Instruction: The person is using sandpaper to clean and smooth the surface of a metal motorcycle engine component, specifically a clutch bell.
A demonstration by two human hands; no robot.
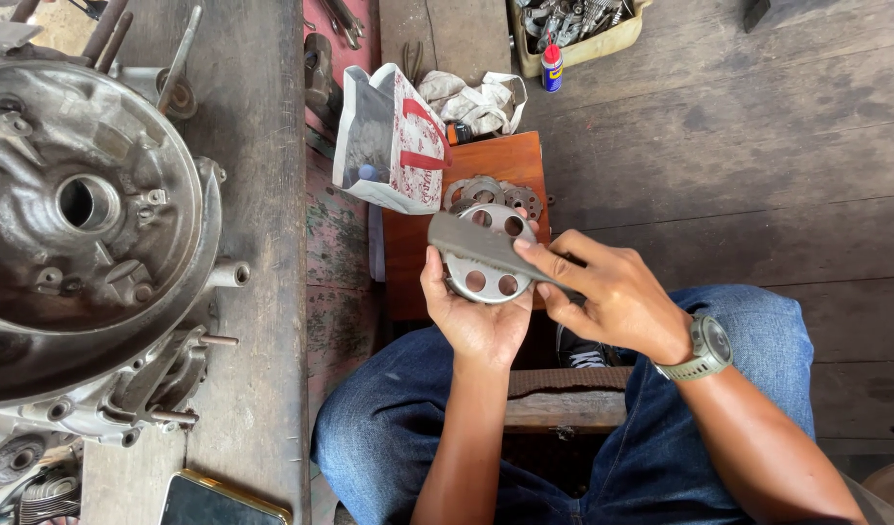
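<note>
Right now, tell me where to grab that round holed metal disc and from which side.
Grip the round metal disc by its outer rim, probably from below, as the left hand cups it now. It faces up, and the flat file in the right hand crosses its top, so the upper face is blocked.

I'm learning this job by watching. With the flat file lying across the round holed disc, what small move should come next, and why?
Probably a short push of the flat file across the round metal disc. The right hand grips the file, its blade lies flat across the disc's face, and the left hand cups the disc from below, steadying it for a stroke.
</note>
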